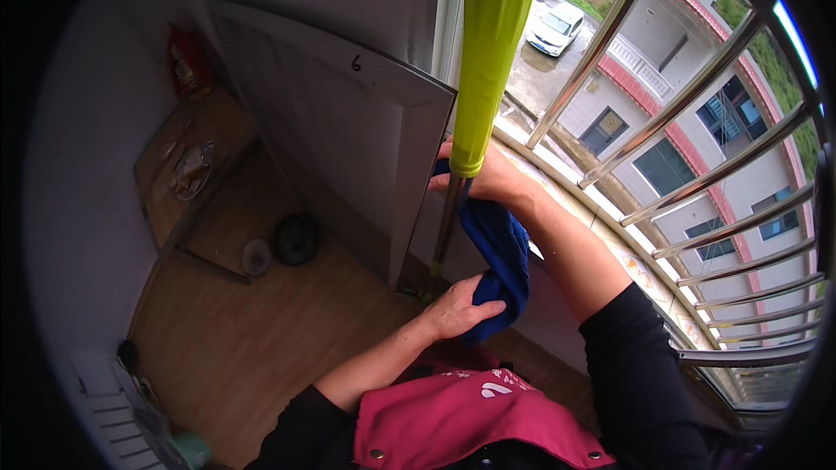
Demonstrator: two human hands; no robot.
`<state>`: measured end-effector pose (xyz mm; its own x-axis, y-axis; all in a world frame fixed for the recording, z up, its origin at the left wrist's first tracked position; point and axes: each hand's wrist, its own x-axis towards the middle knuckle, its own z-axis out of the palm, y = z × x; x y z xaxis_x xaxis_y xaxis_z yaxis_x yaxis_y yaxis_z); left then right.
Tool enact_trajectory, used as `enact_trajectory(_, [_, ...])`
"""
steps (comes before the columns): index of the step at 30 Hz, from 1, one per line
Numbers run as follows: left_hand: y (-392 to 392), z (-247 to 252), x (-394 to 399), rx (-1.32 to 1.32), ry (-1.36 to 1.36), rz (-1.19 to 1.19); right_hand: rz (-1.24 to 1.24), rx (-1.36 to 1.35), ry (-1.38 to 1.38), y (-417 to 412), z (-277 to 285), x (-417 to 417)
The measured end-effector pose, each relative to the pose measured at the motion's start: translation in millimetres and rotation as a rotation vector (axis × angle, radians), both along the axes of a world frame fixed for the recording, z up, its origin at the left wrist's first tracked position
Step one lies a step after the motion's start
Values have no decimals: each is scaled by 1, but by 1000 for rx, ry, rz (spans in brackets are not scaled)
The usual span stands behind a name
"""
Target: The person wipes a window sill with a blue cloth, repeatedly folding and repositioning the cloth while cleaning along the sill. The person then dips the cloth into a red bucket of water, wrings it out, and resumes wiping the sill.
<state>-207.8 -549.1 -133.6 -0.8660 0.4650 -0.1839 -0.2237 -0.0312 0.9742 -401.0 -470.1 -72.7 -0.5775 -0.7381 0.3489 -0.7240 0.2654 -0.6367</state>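
Note:
A dark blue cloth hangs in a bent strip between my two hands. My left hand grips its lower part, thumb on top. Higher up, my right hand holds the other end, with a bit of blue showing between its fingers. In front of that hand stands a pole with a yellow-green handle and a metal shaft, hiding part of the hand; whether they touch, I cannot tell. The right fingertips are close to the edge of a white framed panel, which bears a handwritten mark.
Metal window bars run along my right above a tiled sill. On the wood-look floor are a dark round object and a pale round one. A red bag is at the far left.

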Motion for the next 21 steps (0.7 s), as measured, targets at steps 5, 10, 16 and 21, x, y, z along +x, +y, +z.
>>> enact_trajectory(5, [2, -9, 0, 23, 14, 8, 11, 57, 169, -7, -12, -2])
enact_trajectory(10, [2, -9, -4, 6, 40, -15, 33, 148, 325, -11, -2, -4])
enact_trajectory(16, [0, -6, -1, 24, 15, 5, 65, 207, 345, -8, -1, -6])
enact_trajectory(21, [5, -9, 7, -61, 0, -82, -38, 286, 119, 23, -1, 7])
